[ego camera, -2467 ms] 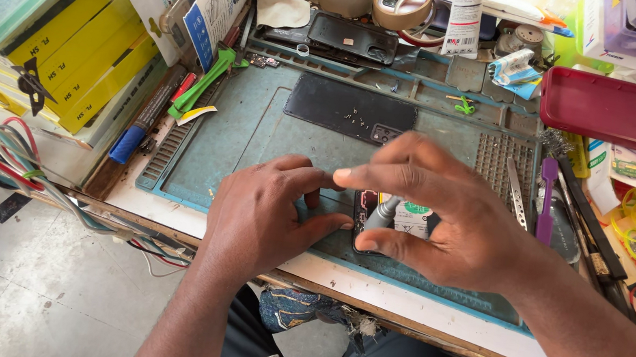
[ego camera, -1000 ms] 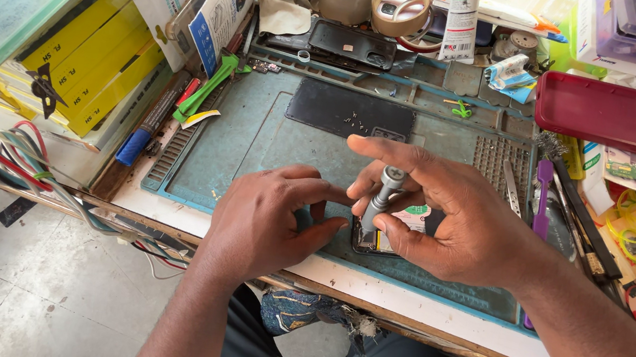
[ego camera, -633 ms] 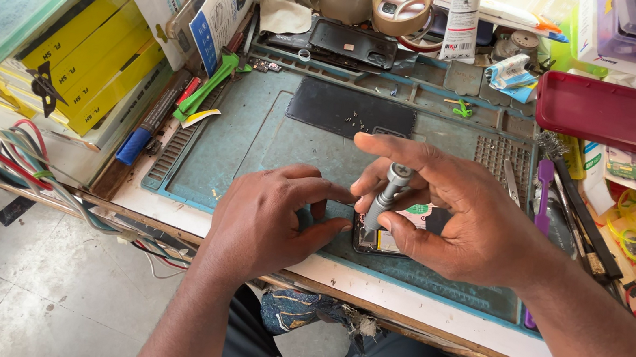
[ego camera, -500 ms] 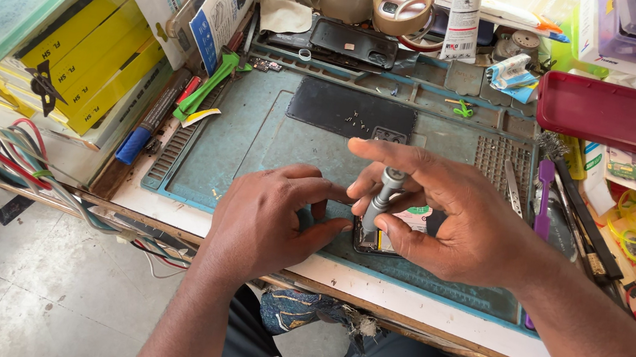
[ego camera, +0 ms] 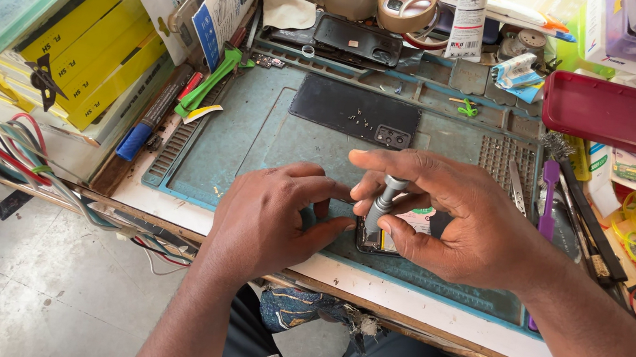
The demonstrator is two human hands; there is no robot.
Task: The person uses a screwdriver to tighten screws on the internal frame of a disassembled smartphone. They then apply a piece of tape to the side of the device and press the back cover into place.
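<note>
Left hand (ego camera: 272, 217) pressed flat on opened phone (ego camera: 397, 234) at near edge of teal mat (ego camera: 258, 134), right hand (ego camera: 451, 221) pinching grey screwdriver (ego camera: 382, 203) w/ 2–3 fingers: keep driver upright, light torque, phone pinned steady.

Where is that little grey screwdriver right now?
The grey screwdriver stands in the right hand, mid-bench, tip down on the opened phone, beside the left hand.
</note>
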